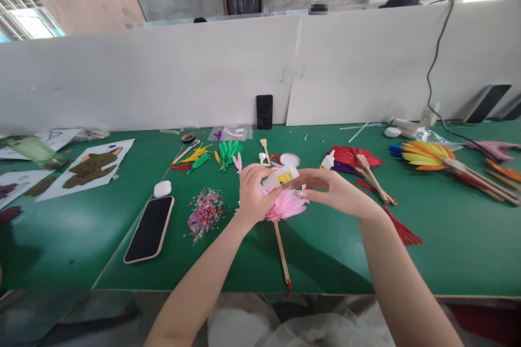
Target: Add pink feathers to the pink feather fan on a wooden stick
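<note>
My left hand (256,195) is closed around a white glue bottle (284,175) with a yellow label, held tilted over a pink feather fan (285,206). Close to the bottle's right end is my right hand (329,191), its thumb and fingers apart; whether a fingertip touches the bottle I cannot tell. The fan lies on the green table, and its wooden handle (280,249) points toward me with a red cord at the end. Behind the hands are a small white nozzle (262,158) and a round white lid (288,159).
Left of the fan lie a heap of colourful bits (205,212) and a phone (150,230). Green feathers (230,153) are behind. To the right are another glue bottle (327,160), a red feather fan (350,156) and a rainbow fan (427,155). A white partition (163,81) stands at the back.
</note>
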The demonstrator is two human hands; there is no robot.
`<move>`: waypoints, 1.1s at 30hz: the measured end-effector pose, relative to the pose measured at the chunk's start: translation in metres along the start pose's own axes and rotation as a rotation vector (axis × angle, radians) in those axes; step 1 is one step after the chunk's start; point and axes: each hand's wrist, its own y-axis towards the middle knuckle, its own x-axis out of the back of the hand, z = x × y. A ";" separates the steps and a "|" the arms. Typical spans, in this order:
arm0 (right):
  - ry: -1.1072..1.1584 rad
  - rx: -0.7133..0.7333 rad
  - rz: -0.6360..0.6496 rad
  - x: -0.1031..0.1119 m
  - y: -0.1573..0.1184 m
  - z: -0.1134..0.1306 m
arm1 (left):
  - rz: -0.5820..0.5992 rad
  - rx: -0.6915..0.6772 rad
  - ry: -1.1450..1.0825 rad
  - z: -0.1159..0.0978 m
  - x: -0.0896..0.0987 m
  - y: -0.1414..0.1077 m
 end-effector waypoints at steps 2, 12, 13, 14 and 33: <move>0.059 0.024 -0.013 -0.005 0.001 -0.003 | -0.020 -0.031 0.045 0.001 -0.001 -0.001; 0.237 0.043 -0.264 -0.031 0.016 -0.016 | 0.093 -0.066 0.157 0.001 -0.004 -0.007; 0.254 0.054 -0.269 -0.031 0.016 -0.017 | 0.131 -0.055 0.134 0.001 -0.003 -0.008; 0.278 0.066 -0.269 -0.031 0.016 -0.020 | 0.166 -0.039 0.104 0.001 -0.004 -0.008; 0.525 -0.024 -0.183 -0.032 0.010 -0.041 | 0.364 0.442 -0.362 -0.012 -0.012 -0.014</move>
